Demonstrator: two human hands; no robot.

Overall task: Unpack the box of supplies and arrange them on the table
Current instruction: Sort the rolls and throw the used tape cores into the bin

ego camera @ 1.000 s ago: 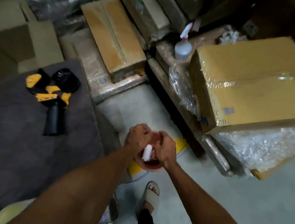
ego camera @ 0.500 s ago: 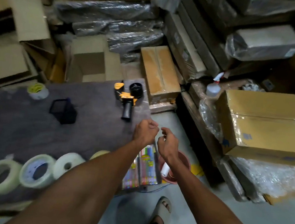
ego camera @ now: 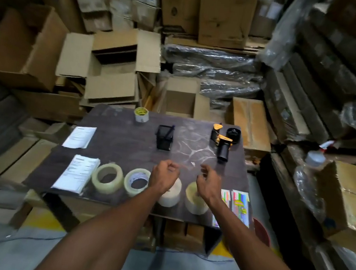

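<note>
Dark table fills centre frame, stacked cartons all round it. Supplies already laid out in rows, likely so each stays visible and reachable: two paper stacks at left, four tape rolls lined along the near edge, marker packs at the lower right corner, partly overhanging. Further back: black mesh pen holder mid-table, yellow-black tape dispenser upper right, small yellow-labelled tape roll at the far edge. Source box not identifiable; open cartons sit behind the table, a reddish bin below its right corner. Left hand hovers over the third roll, fingers curled in, nothing seen in them. Right hand hovers over the fourth, fingers loosely curled and apart, empty. Judgement: between items, layout mostly done.
</note>
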